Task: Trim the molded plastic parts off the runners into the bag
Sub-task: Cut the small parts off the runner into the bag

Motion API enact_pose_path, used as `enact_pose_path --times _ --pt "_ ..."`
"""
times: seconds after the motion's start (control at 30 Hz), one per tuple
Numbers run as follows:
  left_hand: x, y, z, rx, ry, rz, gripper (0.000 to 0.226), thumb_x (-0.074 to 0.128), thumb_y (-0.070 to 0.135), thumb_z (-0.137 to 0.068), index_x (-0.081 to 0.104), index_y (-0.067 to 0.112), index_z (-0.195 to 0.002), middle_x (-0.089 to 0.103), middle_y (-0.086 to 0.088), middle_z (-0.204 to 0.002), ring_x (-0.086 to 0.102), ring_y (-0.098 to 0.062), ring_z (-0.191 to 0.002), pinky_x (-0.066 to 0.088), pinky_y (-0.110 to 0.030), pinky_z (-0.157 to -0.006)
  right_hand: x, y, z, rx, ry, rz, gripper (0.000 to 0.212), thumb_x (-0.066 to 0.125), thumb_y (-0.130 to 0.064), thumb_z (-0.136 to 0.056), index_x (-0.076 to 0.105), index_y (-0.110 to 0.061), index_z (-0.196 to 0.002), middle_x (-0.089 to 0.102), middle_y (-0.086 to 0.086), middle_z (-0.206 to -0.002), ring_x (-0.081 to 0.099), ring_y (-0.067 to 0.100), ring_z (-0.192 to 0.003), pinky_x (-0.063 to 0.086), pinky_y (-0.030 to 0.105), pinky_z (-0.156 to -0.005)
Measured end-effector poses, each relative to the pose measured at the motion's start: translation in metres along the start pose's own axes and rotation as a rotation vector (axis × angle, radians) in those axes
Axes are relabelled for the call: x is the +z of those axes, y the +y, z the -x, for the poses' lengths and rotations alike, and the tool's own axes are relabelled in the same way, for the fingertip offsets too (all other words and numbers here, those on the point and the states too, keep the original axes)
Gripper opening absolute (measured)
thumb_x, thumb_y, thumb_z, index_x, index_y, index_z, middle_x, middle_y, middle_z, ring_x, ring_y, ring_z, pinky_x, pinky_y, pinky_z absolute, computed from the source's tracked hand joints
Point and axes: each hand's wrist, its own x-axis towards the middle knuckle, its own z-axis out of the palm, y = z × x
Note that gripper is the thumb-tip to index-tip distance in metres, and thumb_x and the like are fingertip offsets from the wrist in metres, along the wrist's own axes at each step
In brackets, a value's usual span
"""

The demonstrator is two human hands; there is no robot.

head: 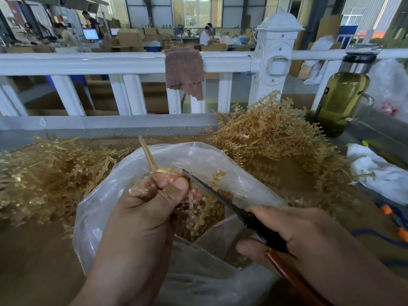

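Centrally, the left hand [152,202] pinches a tan runner [146,153] between thumb and curled fingers, stem pointing up, above the open clear bag [99,206]. The right hand [304,235] grips black scissors [212,192], their tip just beside the left thumb, at the runner. Trimmed parts [214,219] lie inside the bag. On the desk [33,250], a left heap [44,173] and a taller right heap [271,142] of runners flank the bag; a green bottle [340,102] stands behind the right heap.
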Motion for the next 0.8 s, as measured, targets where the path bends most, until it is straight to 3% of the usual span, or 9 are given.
enact_pose_path --times 0.1,0.3,0.43,0.57,0.7,0.8 --pt "0.009 0.005 0.003 -0.015 0.043 0.115 0.016 0.078 0.015 -0.065 0.063 0.021 -0.065 0.069 -0.006 -0.07 0.069 -0.017 -0.065 0.059 -0.027 -0.06 0.001 0.01 -0.006 -0.007 0.009 0.01 0.044 0.045 -0.075 -0.081 0.062 -0.041 -0.103 0.06 -0.03 -0.085 0.059 -0.013 -0.078 0.04 0.005 -0.065" --pt "0.016 0.008 0.005 -0.035 0.103 0.13 0.011 0.07 0.013 -0.068 0.061 0.018 -0.064 0.066 -0.004 -0.063 0.067 -0.013 -0.056 0.052 -0.02 -0.047 0.002 0.013 -0.007 -0.021 0.028 -0.005 0.043 0.046 -0.074 -0.083 0.064 -0.038 -0.097 0.059 -0.027 -0.08 0.059 -0.01 -0.074 0.04 0.008 -0.061" --pt "0.013 0.008 0.004 -0.053 0.104 0.092 0.009 0.071 0.017 -0.067 0.063 0.016 -0.064 0.067 -0.006 -0.065 0.068 -0.014 -0.058 0.054 -0.021 -0.05 0.006 0.014 -0.01 -0.024 0.01 -0.017 0.047 0.046 -0.077 -0.08 0.063 -0.039 -0.1 0.061 -0.026 -0.086 0.061 -0.008 -0.079 0.042 0.009 -0.065" --pt "0.009 0.008 0.003 -0.062 0.116 0.049 0.015 0.073 0.02 -0.067 0.062 0.012 -0.072 0.069 -0.012 -0.07 0.069 -0.019 -0.06 0.057 -0.027 -0.054 0.008 0.014 -0.011 -0.019 0.02 -0.053 0.038 0.059 -0.072 -0.078 0.061 -0.045 -0.103 0.062 -0.031 -0.088 0.061 -0.01 -0.081 0.042 0.006 -0.07" --pt "0.008 0.009 0.001 -0.052 0.137 0.001 0.007 0.073 0.023 -0.066 0.069 0.017 -0.063 0.07 -0.01 -0.066 0.07 -0.019 -0.058 0.056 -0.026 -0.051 0.006 0.014 -0.012 0.001 0.039 -0.094 0.042 0.065 -0.075 -0.07 0.056 -0.057 -0.107 0.065 -0.031 -0.092 0.062 -0.012 -0.083 0.044 0.007 -0.071" --pt "0.001 0.011 -0.003 -0.034 0.133 -0.021 0.014 0.069 0.022 -0.075 0.071 0.02 -0.061 0.069 -0.008 -0.067 0.068 -0.019 -0.059 0.056 -0.025 -0.053 0.001 0.012 -0.012 0.021 0.058 -0.129 0.047 0.07 -0.074 -0.064 0.058 -0.058 -0.107 0.066 -0.031 -0.091 0.062 -0.013 -0.082 0.045 0.007 -0.069"
